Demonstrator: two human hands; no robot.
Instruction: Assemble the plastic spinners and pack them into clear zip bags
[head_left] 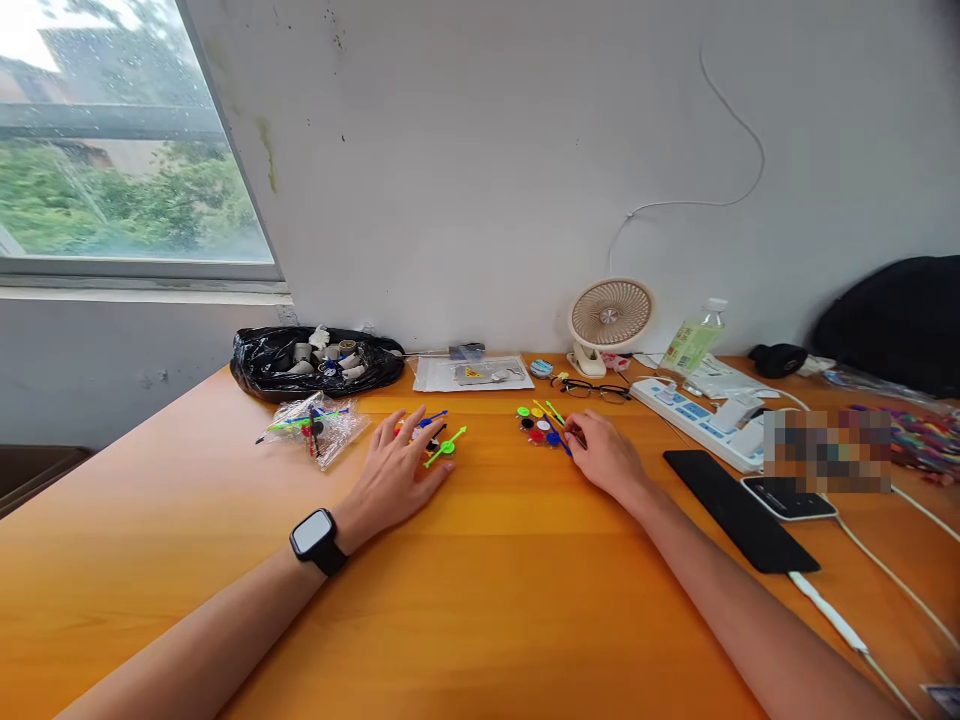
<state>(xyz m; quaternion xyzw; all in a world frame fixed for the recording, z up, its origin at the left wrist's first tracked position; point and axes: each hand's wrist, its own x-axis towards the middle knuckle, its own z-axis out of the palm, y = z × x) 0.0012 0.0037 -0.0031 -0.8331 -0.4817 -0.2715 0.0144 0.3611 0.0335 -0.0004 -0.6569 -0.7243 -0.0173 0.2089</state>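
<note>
My left hand (394, 478), a black watch (313, 536) on its wrist, lies with fingers spread over a cluster of small coloured plastic pieces, partly hiding them. Beside its thumb is a bright green arrow spinner (447, 447). A blue arrow (435, 418) shows past its fingertips. My right hand (606, 455) has its fingers curled together at the edge of a second cluster. A blue arrow (553, 432) lies against those fingertips; whether they grip it is hidden. Round discs in black, red, white and blue, a green disc (523, 412) and a green arrow (553, 411) are around it.
A clear plastic bag (341, 435) with more arrow spinners lies left. Behind are a black bag (251, 365), a bagged white sheet (442, 380), glasses (600, 391) and a small fan (611, 315). At right are a power strip (694, 420), a bottle (690, 345) and a black phone (739, 510).
</note>
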